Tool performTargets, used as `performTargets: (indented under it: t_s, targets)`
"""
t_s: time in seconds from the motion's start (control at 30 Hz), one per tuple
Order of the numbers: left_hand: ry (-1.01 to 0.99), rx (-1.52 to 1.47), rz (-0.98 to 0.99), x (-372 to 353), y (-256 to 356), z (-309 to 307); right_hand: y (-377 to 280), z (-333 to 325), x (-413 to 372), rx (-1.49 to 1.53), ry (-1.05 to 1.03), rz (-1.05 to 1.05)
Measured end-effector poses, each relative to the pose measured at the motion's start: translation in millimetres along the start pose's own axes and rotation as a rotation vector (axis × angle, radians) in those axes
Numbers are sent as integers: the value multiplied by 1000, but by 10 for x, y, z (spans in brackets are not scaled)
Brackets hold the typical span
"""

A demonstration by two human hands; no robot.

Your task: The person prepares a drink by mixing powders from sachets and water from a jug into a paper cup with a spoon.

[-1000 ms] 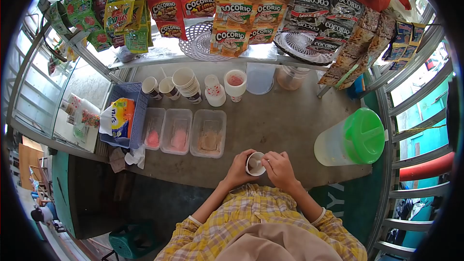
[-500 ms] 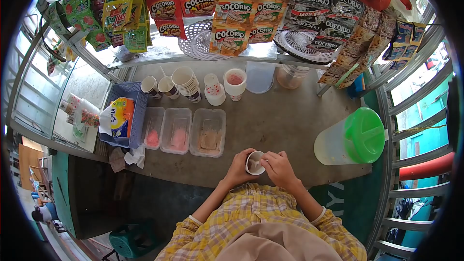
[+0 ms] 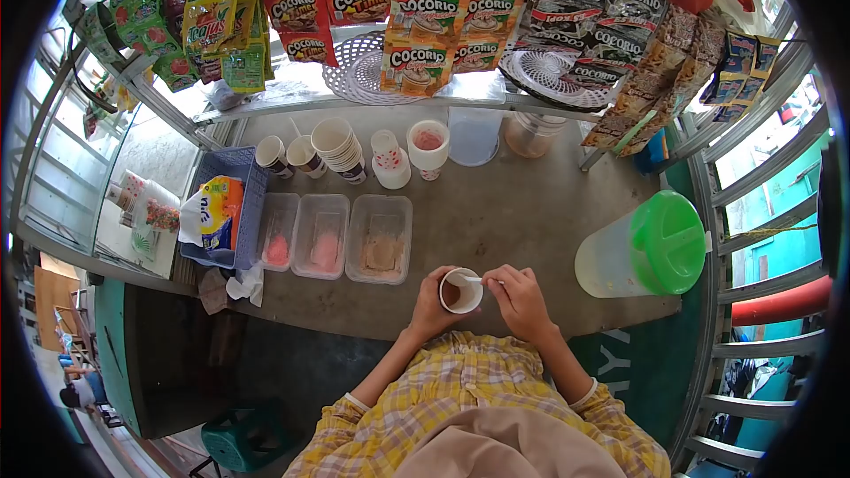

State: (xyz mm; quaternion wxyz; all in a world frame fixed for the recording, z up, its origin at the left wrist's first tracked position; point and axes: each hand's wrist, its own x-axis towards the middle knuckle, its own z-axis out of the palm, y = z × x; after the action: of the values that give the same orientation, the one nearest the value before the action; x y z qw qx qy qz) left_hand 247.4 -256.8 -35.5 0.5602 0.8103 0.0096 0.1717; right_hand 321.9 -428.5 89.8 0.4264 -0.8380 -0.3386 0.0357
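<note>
My left hand (image 3: 430, 305) is wrapped round a white paper cup (image 3: 472, 299) near the counter's front edge. The cup tilts a little, and something brown lies inside along its left wall. Pinched in my right hand (image 3: 521, 301) is a thin white spoon (image 3: 473, 279); its handle crosses the cup's rim and its far end is hard to make out. Nearest to my left hand stands a clear tub of brown powder (image 3: 382, 252). Beside it are two tubs with pink powder, the middle one (image 3: 323, 248) and the left one (image 3: 277, 250).
Stacked paper cups (image 3: 336, 143) and a white cup with pink contents (image 3: 428, 143) line the back. A blue basket (image 3: 253, 212) stands left, a green-lidded jug (image 3: 606, 257) right. Drink sachets (image 3: 421, 35) hang above the far edge. A green stool (image 3: 243, 434) is below.
The cup has turned and shifted slightly left and up, now showing brown contents. My right hand has moved up and right, bringing the spoon from inside the cup to its rim.
</note>
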Motion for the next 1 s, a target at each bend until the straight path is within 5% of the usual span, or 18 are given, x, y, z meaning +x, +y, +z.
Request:
performTargets:
  t_s: [0.37,0.47,0.57,0.67,1.0]
  targets:
    - [129,29,192,108,87,-69,41,53,-65,-61,-120,-71]
    - [67,116,166,110,140,-131,3,56,-41,-84,-52,-98]
    - [-13,-124,-61,13,49,-94,60,65,-67,-90,-124,-86]
    - [-9,-68,85,-2,-23,-81,37,65,-59,-109,-66,-100]
    - [-207,-104,-13,-111,-210,-11,-21,47,-65,-127,-197,-49]
